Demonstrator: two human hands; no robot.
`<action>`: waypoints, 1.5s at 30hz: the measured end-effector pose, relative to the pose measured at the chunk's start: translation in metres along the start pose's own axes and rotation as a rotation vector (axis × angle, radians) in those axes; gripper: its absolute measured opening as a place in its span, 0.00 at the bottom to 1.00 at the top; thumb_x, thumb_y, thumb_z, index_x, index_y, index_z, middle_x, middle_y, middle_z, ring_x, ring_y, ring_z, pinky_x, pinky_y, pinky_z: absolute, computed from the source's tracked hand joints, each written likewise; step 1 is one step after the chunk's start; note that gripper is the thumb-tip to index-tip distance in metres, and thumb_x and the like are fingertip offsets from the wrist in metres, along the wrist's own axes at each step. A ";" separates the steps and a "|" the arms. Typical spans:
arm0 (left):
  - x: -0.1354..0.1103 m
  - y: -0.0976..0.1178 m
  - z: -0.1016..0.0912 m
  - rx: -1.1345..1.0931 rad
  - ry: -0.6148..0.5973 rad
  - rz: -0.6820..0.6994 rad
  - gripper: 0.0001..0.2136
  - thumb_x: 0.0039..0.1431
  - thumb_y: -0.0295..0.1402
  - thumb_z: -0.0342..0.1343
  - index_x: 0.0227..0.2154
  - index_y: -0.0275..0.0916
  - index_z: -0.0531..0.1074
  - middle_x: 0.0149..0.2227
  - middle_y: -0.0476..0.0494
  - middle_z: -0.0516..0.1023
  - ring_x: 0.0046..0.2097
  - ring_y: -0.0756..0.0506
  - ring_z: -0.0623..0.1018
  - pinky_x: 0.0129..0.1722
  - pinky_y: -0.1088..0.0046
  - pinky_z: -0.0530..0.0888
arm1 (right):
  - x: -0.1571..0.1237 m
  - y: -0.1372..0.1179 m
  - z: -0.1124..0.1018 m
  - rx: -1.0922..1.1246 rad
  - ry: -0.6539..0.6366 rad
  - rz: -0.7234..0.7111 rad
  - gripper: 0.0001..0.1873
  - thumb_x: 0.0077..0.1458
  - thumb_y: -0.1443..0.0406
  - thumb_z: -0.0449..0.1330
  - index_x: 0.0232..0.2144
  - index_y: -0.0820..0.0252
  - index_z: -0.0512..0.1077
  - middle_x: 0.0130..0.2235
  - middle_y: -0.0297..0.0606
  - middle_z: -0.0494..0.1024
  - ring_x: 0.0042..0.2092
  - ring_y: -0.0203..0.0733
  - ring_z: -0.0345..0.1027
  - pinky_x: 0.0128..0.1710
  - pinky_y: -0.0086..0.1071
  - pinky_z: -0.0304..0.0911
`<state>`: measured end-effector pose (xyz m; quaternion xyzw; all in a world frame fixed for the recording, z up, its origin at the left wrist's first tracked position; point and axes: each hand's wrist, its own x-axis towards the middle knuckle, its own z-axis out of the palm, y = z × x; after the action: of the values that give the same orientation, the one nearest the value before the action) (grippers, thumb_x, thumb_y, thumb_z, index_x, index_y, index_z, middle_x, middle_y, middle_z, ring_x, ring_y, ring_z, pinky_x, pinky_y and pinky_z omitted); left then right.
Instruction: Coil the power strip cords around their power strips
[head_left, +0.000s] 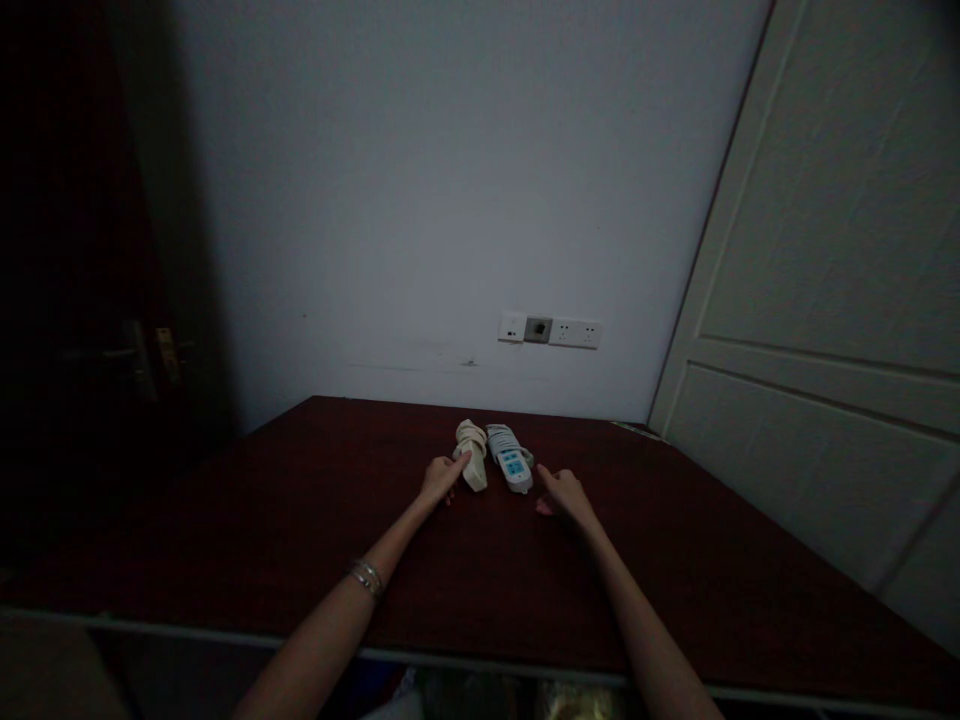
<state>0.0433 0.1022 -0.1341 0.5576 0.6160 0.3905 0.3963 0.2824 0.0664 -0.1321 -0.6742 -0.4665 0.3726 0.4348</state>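
Two power strips lie side by side near the middle of the dark red table, each with its cord wound around one end. The left one is a cream power strip [474,470]. The right one is a white power strip [515,468] with blue socket panels. My left hand [441,480] is at the cream strip's left side, its extended digit against the edge and the other fingers apart below. Just right of the white strip, my right hand [564,493] hovers with fingers apart and nothing between them. A small gap separates it from the strip.
The dark red table [300,520] reaches to a pale wall with a row of wall sockets [574,333]. A light panelled door [825,300] borders the right side. At the left is a dark door with a handle [139,355]. Dim items sit below the table's front edge.
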 end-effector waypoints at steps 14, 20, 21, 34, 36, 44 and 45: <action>-0.003 0.004 0.007 0.461 0.045 0.234 0.29 0.47 0.57 0.47 0.31 0.32 0.73 0.37 0.28 0.76 0.39 0.35 0.76 0.32 0.70 0.68 | -0.013 -0.010 -0.001 -0.338 0.257 -0.414 0.18 0.54 0.59 0.52 0.17 0.60 0.70 0.21 0.44 0.75 0.29 0.42 0.71 0.30 0.26 0.57; -0.005 0.008 0.009 0.414 0.009 0.222 0.22 0.51 0.50 0.49 0.24 0.32 0.73 0.29 0.32 0.77 0.36 0.39 0.77 0.28 0.74 0.67 | -0.016 -0.010 0.001 -0.358 0.240 -0.480 0.20 0.55 0.59 0.50 0.19 0.62 0.73 0.20 0.42 0.75 0.26 0.39 0.69 0.26 0.25 0.55; -0.006 0.009 0.010 0.399 0.002 0.218 0.20 0.52 0.48 0.50 0.23 0.33 0.73 0.27 0.34 0.77 0.34 0.40 0.77 0.27 0.75 0.66 | -0.016 -0.010 0.002 -0.360 0.239 -0.493 0.20 0.55 0.59 0.50 0.19 0.62 0.73 0.20 0.42 0.75 0.25 0.39 0.69 0.26 0.25 0.54; -0.007 0.007 0.005 0.098 0.044 0.234 0.20 0.57 0.42 0.44 0.14 0.36 0.63 0.12 0.49 0.63 0.15 0.52 0.65 0.16 0.78 0.60 | -0.029 -0.022 0.017 -0.203 0.217 -0.666 0.20 0.53 0.56 0.48 0.23 0.63 0.72 0.24 0.41 0.74 0.26 0.40 0.66 0.28 0.29 0.56; -0.010 0.009 0.007 0.033 0.021 0.285 0.20 0.57 0.45 0.42 0.18 0.36 0.64 0.13 0.51 0.63 0.14 0.53 0.65 0.15 0.79 0.60 | -0.027 -0.031 0.029 -0.126 0.184 -0.667 0.19 0.53 0.55 0.48 0.29 0.64 0.72 0.27 0.41 0.76 0.28 0.39 0.68 0.29 0.29 0.59; -0.028 0.012 0.020 -0.151 -0.141 0.533 0.15 0.54 0.43 0.49 0.33 0.34 0.65 0.20 0.53 0.66 0.17 0.54 0.65 0.16 0.79 0.63 | -0.020 -0.069 0.081 0.108 0.062 -0.619 0.26 0.44 0.51 0.57 0.41 0.63 0.66 0.36 0.41 0.76 0.34 0.41 0.71 0.33 0.31 0.66; -0.029 0.012 0.020 -0.143 -0.151 0.576 0.14 0.52 0.40 0.51 0.34 0.33 0.66 0.22 0.52 0.68 0.19 0.54 0.66 0.18 0.80 0.64 | -0.021 -0.069 0.082 0.131 0.060 -0.631 0.27 0.42 0.52 0.59 0.42 0.63 0.66 0.37 0.41 0.76 0.36 0.41 0.71 0.34 0.31 0.65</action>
<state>0.0676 0.0745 -0.1292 0.7075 0.3724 0.4865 0.3521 0.1804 0.0786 -0.0937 -0.4775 -0.6145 0.2287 0.5849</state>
